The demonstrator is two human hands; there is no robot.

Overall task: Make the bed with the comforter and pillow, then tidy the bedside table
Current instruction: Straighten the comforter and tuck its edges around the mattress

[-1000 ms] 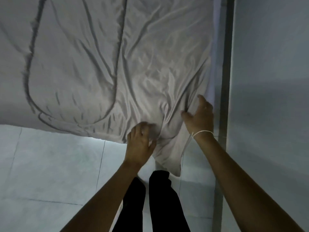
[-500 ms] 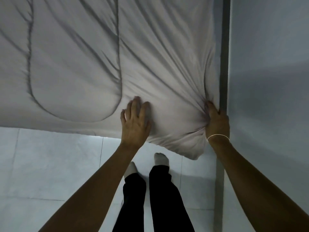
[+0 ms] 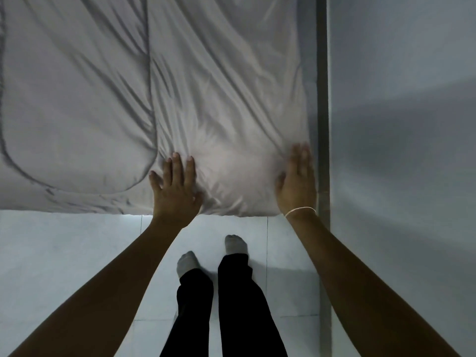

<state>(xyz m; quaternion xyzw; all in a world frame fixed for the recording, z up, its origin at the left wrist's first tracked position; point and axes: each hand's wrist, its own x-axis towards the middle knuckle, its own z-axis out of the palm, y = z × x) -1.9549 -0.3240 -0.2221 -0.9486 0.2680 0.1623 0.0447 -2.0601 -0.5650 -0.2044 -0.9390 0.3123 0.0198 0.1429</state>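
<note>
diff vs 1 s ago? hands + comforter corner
Both hands let go. The left hand had pinched the comforter edge and now lies flat, fingers spread. The right hand moved right toward the wall, gripped the corner, and now presses open-palmed. The drooping corner was pulled up and lies square with the bed's edge; wrinkles are smoother. The person stands in the same spot.

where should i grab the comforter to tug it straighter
Pinch the comforter at its near hem, between the flat left hand and right hand, coming from the foot side. That edge overhangs the floor, and the creases run toward it.
</note>
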